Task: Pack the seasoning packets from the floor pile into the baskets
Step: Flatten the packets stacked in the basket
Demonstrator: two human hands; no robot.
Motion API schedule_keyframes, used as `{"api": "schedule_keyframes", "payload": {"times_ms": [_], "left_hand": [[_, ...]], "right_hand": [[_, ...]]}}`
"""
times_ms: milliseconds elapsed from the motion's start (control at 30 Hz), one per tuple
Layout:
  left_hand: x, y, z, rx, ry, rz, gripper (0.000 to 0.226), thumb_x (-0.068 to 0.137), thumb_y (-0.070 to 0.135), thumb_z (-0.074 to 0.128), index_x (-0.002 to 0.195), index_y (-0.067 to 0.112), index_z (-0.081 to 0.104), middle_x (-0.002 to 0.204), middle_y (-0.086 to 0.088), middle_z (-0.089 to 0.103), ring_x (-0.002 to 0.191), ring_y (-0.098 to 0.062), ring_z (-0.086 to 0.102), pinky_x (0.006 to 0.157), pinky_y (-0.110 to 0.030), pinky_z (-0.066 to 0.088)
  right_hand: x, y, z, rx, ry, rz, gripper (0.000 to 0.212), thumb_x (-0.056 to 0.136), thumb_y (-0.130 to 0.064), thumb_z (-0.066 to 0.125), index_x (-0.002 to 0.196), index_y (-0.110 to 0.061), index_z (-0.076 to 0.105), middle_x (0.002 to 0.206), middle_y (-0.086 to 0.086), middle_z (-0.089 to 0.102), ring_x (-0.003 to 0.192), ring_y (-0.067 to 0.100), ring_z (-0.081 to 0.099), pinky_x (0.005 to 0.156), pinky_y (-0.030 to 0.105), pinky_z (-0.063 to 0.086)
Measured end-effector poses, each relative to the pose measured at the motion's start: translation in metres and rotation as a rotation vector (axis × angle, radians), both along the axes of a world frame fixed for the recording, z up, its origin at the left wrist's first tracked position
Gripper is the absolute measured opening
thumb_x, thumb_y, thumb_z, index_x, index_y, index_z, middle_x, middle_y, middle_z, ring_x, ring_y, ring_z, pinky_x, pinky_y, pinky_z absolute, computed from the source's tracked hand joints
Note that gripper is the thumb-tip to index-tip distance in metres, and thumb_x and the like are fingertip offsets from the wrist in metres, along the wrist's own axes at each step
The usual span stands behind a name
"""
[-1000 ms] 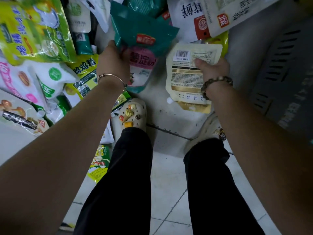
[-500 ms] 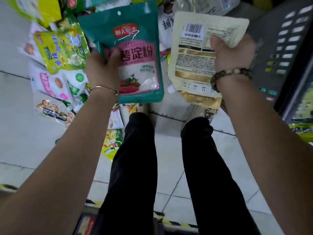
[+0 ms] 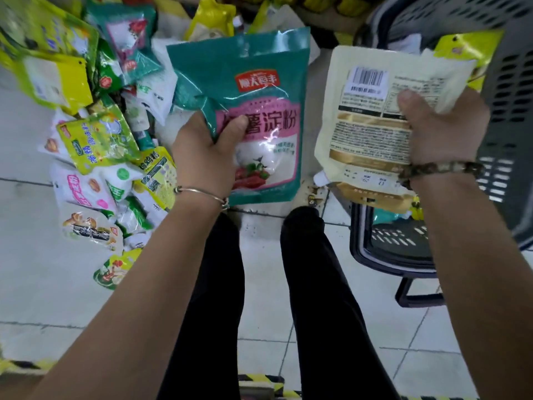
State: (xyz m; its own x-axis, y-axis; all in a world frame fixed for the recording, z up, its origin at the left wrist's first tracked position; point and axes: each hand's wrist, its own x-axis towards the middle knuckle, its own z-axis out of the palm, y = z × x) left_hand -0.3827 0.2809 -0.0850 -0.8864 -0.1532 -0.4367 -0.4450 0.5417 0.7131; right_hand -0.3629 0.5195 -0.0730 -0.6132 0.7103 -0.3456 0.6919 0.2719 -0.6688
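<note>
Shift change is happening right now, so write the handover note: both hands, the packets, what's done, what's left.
Left hand: grips the teal starch packet, held up off the floor.
Right hand: grips the cream spout pouch, held up beside the grey basket.
Done: both packets are picked up, but neither is in a basket yet.
Left: drop both into a basket, probably the grey one at right. Then work through the floor pile at left, which holds many packets.
</note>
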Motion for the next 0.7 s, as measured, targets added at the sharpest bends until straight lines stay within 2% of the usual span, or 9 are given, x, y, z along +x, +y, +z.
{"api": "schedule_keyframes", "payload": {"times_ms": [67, 167, 267, 367, 433, 500, 533, 633, 700], "left_hand": [[0.002, 0.018, 0.009, -0.002, 0.031, -0.071, 0.033, 0.085, 0.028, 0.065, 0.091, -0.005, 0.062, 0.081, -0.012, 0.065, 0.074, -0.024, 0.058, 0.064, -0.032, 0.043], [0.008, 0.051, 0.021, 0.034, 0.061, -0.122, 0.024, 0.084, 0.025, 0.066, 0.084, 0.002, 0.061, 0.071, 0.004, 0.057, 0.069, -0.017, 0.054, 0.056, -0.021, 0.035], [0.018, 0.094, 0.021, 0.069, 0.065, -0.169, 0.025, 0.086, 0.021, 0.066, 0.093, -0.003, 0.063, 0.084, -0.007, 0.065, 0.083, -0.025, 0.059, 0.062, -0.024, 0.033], [0.036, 0.144, 0.016, 0.048, 0.081, -0.264, 0.030, 0.088, 0.024, 0.063, 0.100, -0.004, 0.060, 0.095, -0.021, 0.067, 0.087, -0.030, 0.056, 0.061, -0.023, 0.026], [0.047, 0.174, 0.010, 0.006, 0.049, -0.302, 0.032, 0.090, 0.027, 0.060, 0.102, -0.002, 0.058, 0.097, -0.023, 0.066, 0.090, -0.039, 0.056, 0.065, -0.030, 0.030], [0.058, 0.201, 0.001, -0.018, -0.045, -0.333, 0.032, 0.092, 0.030, 0.055, 0.106, 0.001, 0.055, 0.099, -0.021, 0.066, 0.091, -0.041, 0.059, 0.071, -0.038, 0.039], [0.064, 0.213, -0.006, -0.041, -0.100, -0.360, 0.031, 0.094, 0.031, 0.053, 0.105, 0.002, 0.053, 0.097, -0.021, 0.065, 0.090, -0.041, 0.059, 0.068, -0.040, 0.041], [0.082, 0.243, -0.026, -0.121, -0.211, -0.452, 0.028, 0.096, 0.031, 0.047, 0.103, 0.005, 0.048, 0.093, -0.019, 0.064, 0.088, -0.040, 0.059, 0.060, -0.035, 0.032], [0.095, 0.258, -0.042, -0.138, -0.279, -0.478, 0.025, 0.097, 0.031, 0.045, 0.100, 0.007, 0.045, 0.095, -0.018, 0.063, 0.089, -0.038, 0.060, 0.060, -0.033, 0.030]], "right_hand": [[0.012, 0.025, 0.005, 0.037, -0.027, -0.038, 0.043, 0.073, -0.030, 0.069, 0.109, -0.006, 0.064, 0.097, -0.004, 0.064, 0.080, 0.000, 0.058, 0.063, 0.009, 0.042], [0.031, 0.068, 0.006, 0.101, -0.074, -0.113, 0.049, 0.066, -0.043, 0.067, 0.105, -0.012, 0.068, 0.097, -0.003, 0.068, 0.080, 0.001, 0.063, 0.065, 0.016, 0.051], [0.048, 0.111, 0.002, 0.154, -0.139, -0.183, 0.058, 0.061, -0.050, 0.065, 0.105, -0.012, 0.066, 0.099, -0.003, 0.070, 0.086, 0.011, 0.067, 0.074, 0.035, 0.057], [0.062, 0.145, -0.008, 0.225, -0.212, -0.176, 0.057, 0.062, -0.048, 0.062, 0.105, -0.011, 0.067, 0.098, 0.002, 0.070, 0.082, 0.012, 0.065, 0.066, 0.026, 0.051], [0.070, 0.166, -0.021, 0.281, -0.280, -0.167, 0.053, 0.065, -0.046, 0.063, 0.103, -0.010, 0.067, 0.098, 0.005, 0.070, 0.079, 0.015, 0.062, 0.062, 0.024, 0.043], [0.076, 0.183, -0.035, 0.287, -0.350, -0.169, 0.050, 0.068, -0.043, 0.066, 0.105, -0.008, 0.065, 0.103, 0.008, 0.068, 0.087, 0.020, 0.063, 0.065, 0.025, 0.043], [0.079, 0.190, -0.043, 0.277, -0.378, -0.178, 0.050, 0.070, -0.041, 0.067, 0.107, -0.008, 0.064, 0.106, 0.009, 0.068, 0.092, 0.022, 0.063, 0.067, 0.026, 0.043], [0.087, 0.205, -0.066, 0.263, -0.430, -0.168, 0.046, 0.074, -0.034, 0.070, 0.110, -0.006, 0.062, 0.111, 0.011, 0.066, 0.098, 0.025, 0.062, 0.068, 0.024, 0.039], [0.094, 0.211, -0.081, 0.227, -0.476, -0.152, 0.051, 0.076, -0.035, 0.071, 0.115, -0.005, 0.058, 0.114, 0.011, 0.064, 0.102, 0.027, 0.060, 0.072, 0.028, 0.043]]}}
